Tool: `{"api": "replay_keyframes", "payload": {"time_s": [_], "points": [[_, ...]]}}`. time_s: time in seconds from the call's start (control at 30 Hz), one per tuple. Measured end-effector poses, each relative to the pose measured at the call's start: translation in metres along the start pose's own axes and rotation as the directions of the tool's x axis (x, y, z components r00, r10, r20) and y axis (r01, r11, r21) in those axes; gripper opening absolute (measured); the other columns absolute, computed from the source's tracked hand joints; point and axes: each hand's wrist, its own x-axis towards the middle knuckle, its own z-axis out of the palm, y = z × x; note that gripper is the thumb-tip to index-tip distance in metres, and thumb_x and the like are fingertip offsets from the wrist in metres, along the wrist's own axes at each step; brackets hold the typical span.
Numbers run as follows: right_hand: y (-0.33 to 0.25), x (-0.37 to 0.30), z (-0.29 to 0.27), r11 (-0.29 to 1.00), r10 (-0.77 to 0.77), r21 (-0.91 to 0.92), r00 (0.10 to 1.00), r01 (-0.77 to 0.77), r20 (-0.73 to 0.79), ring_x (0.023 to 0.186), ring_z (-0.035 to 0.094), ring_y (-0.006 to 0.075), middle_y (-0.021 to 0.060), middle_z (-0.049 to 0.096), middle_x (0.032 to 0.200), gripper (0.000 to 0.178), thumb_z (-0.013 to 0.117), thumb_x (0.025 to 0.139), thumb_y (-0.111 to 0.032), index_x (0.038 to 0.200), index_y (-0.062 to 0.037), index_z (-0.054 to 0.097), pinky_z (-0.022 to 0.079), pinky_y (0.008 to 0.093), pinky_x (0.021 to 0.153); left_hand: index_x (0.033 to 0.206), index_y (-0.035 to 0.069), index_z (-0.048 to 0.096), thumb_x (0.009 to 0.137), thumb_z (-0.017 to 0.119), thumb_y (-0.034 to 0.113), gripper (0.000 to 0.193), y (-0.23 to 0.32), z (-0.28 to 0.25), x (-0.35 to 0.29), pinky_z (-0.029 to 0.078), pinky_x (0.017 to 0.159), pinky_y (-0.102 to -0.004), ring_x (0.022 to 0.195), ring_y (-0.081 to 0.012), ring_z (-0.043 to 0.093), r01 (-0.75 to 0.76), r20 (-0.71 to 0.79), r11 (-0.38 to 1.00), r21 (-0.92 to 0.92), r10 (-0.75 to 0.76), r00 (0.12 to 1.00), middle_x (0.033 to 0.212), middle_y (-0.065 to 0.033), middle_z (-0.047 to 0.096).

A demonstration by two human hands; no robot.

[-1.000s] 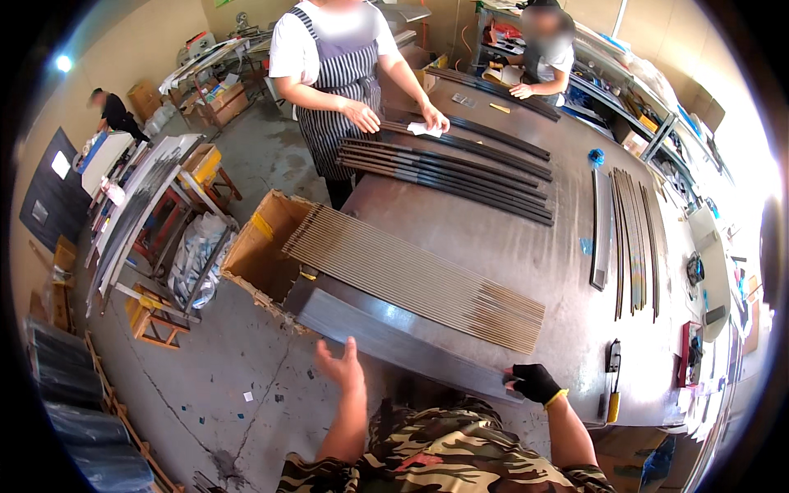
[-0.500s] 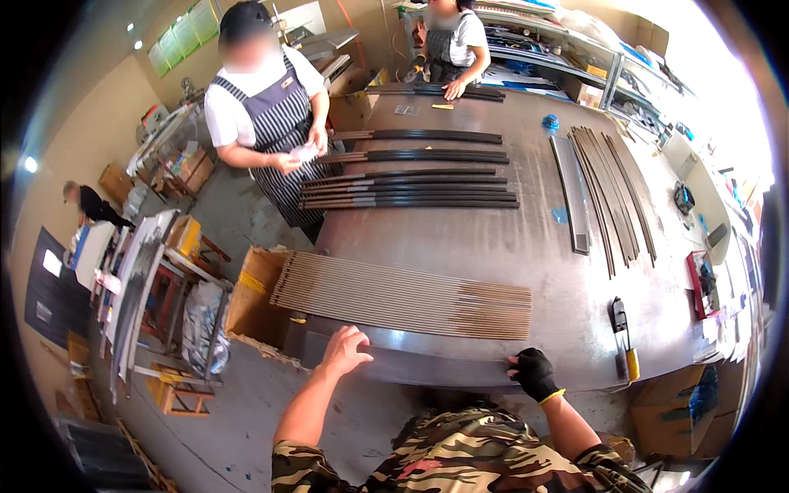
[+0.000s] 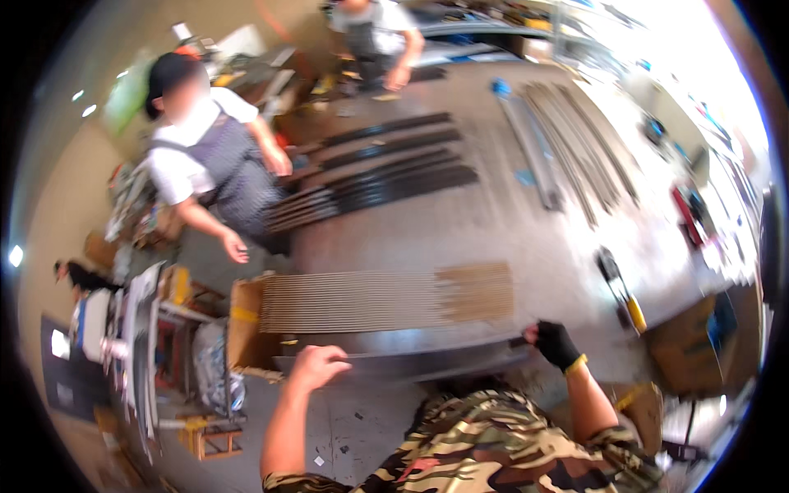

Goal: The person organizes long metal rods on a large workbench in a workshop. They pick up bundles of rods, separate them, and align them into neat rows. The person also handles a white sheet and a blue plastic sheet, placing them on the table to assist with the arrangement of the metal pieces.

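My bare left hand (image 3: 317,367) is at the near table edge, its fingers curled over the left part of a long dark strip (image 3: 419,364). My right hand (image 3: 556,345), in a black fingerless glove with a yellow cuff, pinches the strip's right end. The strip spans between both hands along the table's front and is blurred, so its exact kind is unclear. Just beyond it lies a flat row of thin ribbed rods (image 3: 353,302), grey with brownish right ends. An open cardboard box (image 3: 248,329) stands at the row's left end.
Dark bars (image 3: 394,185) lie across the metal table (image 3: 394,238) farther back. Long profiles (image 3: 575,148) rest at the far right. A yellow-handled tool (image 3: 620,289) lies near the right edge. One co-worker (image 3: 214,156) stands at the left side, another (image 3: 374,45) at the back.
The view has shifted and turned. My right hand has risen slightly with the strip's end. The left co-worker's hands, together before, are now apart, one lowered toward the box.
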Motion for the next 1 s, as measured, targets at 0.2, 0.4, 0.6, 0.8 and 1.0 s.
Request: {"api": "replay_keyframes", "payload": {"time_s": [0.2,0.4,0.6,0.8,1.0], "points": [[-0.049,0.032,0.002,0.9,0.393,0.206,0.919,-0.383,-0.008,0.062,0.061,0.0112,0.0038,0.065,0.074,0.025,0.076,0.084,-0.02,0.102,-0.0043,0.069,0.05,0.0289,0.054,0.117,0.011,0.065,0.062,0.088,0.021,0.061,-0.008,0.0,0.008,0.036,0.105,-0.0449,0.101,-0.0263,0.06,-0.103,-0.211,0.979,0.174,0.139,0.968,0.088,-0.0055,0.067],[-0.001,0.035,0.03,0.897,0.423,-0.046,0.883,-0.44,-0.206,0.072,0.068,0.0249,0.0132,0.07,0.076,0.031,0.081,0.075,-0.028,0.089,-0.0042,0.067,0.053,0.0366,0.067,0.115,0.005,0.068,0.061,0.088,0.026,0.062,-0.014,0.073,0.004,0.043,0.102,-0.044,0.119,-0.033,0.054,-0.267,-0.14,0.918,0.294,0.318,0.938,0.126,-0.013,0.062],[-0.001,0.034,0.031,0.894,0.438,0.005,0.873,-0.447,-0.213,0.072,0.068,0.0261,0.0142,0.07,0.076,0.033,0.079,0.077,-0.028,0.1,-0.0057,0.069,0.054,0.0363,0.069,0.112,0.005,0.069,0.069,0.082,0.018,0.048,-0.036,0.099,0.008,0.047,0.095,-0.0433,0.112,-0.0329,0.057,-0.296,-0.217,0.9,0.321,0.374,0.902,0.123,-0.0121,0.062],[-0.026,0.015,0.034,0.828,0.461,0.401,0.883,-0.392,-0.088,0.071,0.065,0.0178,0.0095,0.069,0.08,0.027,0.073,0.082,-0.012,0.105,0.0002,0.066,0.053,0.0312,0.067,0.109,0.005,0.07,0.069,0.082,0.013,0.043,-0.032,0.101,0.003,0.051,0.085,-0.0409,0.101,-0.032,0.059,-0.32,-0.215,0.896,0.307,0.393,0.894,0.108,-0.0109,0.063],[0.003,0.019,0.046,0.949,0.292,-0.056,0.931,-0.311,-0.22,0.079,0.071,0.0218,0.0147,0.074,0.09,0.019,0.069,0.083,-0.013,0.098,-0.0001,0.07,0.054,0.0322,0.071,0.109,0.005,0.07,0.069,0.083,0.018,0.044,-0.018,0.089,0.008,0.05,0.092,-0.0442,0.109,-0.035,0.058,-0.306,-0.3,0.865,0.397,0.437,0.848,0.118,-0.0145,0.064]]}}
